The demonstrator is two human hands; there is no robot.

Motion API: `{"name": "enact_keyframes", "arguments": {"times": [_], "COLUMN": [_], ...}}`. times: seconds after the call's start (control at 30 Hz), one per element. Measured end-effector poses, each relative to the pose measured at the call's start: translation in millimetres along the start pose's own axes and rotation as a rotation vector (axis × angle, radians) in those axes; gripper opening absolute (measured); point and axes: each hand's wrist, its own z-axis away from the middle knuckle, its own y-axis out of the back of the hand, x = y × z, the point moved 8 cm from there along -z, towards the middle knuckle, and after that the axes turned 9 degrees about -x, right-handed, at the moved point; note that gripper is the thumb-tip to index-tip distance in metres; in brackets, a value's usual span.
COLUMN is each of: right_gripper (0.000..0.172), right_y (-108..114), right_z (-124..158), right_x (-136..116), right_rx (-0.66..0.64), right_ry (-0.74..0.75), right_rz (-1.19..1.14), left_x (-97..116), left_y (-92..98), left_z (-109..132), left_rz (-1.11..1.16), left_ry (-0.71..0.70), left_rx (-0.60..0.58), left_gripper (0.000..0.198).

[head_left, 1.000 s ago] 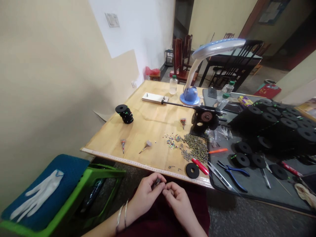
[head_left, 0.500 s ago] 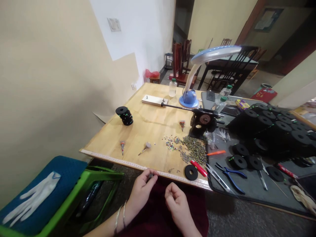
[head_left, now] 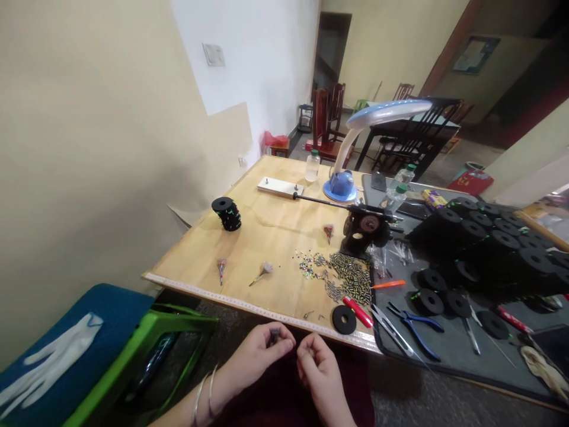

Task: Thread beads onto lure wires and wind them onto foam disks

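My left hand [head_left: 260,350], with bangles on its wrist, is closed around a small dark grey piece [head_left: 274,335] whose kind I cannot make out. My right hand [head_left: 316,362] is close beside it, thumb and fingers pinched together; anything between them is too small or hidden. Both hands are just off the table's front edge, over my lap. Near them on the table are a black foam ring [head_left: 344,319], a red tool handle [head_left: 358,312] and a small metal bit [head_left: 308,315]. Behind these spreads a pile of small metal swivel-like parts [head_left: 353,279] with coloured beads [head_left: 309,264].
A black winding machine [head_left: 367,228] with a long rod and a blue lamp [head_left: 341,187] stand behind. Pliers [head_left: 418,323] and scissors [head_left: 392,332] lie on the grey mat. Black foam spools [head_left: 484,231] crowd the right. A green stool [head_left: 133,350] stands left.
My hands have come closer together, the left moving toward the right and lower in view. The camera has tilted up slightly. Things on the table stay put.
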Motion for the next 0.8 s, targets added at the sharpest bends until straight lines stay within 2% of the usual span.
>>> {"name": "enact_keyframes", "arguments": {"times": [0.07, 0.17, 0.37, 0.53, 0.6, 0.7, 0.8], "right_gripper": [0.020, 0.016, 0.016, 0.012, 0.022, 0.041, 0.054], "right_y": [2.5, 4.5, 5.4, -0.2, 4.5, 12.1, -1.2], "right_z": [1.0, 3.1, 3.1, -3.9, -7.1, -12.7, -24.0], "right_x": [-6.0, -14.2, -27.9, -47.0, -55.1, -63.6, -57.4], "right_rx": [0.029, 0.060, 0.069, -0.045, -0.021, 0.049, -0.077], "right_ry": [0.061, 0.130, 0.175, 0.222, 0.256, 0.300, 0.226], "right_rz": [0.133, 0.306, 0.462, 0.570, 0.553, 0.402, 0.177], "left_x": [-3.0, -4.7, 4.6, 17.7, 27.5, 47.8, 67.4], "left_y": [-2.5, 1.6, 16.7, 20.1, 20.7, 19.5, 18.8], "left_z": [-3.9, -8.2, -9.8, -6.2, -2.6, 3.2, 8.0], "left_rz": [0.033, 0.050, 0.036, -0.048, -0.115, -0.264, -0.436], "left_ry": [0.017, 0.017, -0.017, -0.067, -0.102, -0.168, -0.237], "left_rx": [0.007, 0.079, 0.163, 0.158, 0.173, 0.166, 0.158], "left_gripper": [0.022, 0.022, 0.021, 0.020, 0.018, 0.017, 0.016]}}
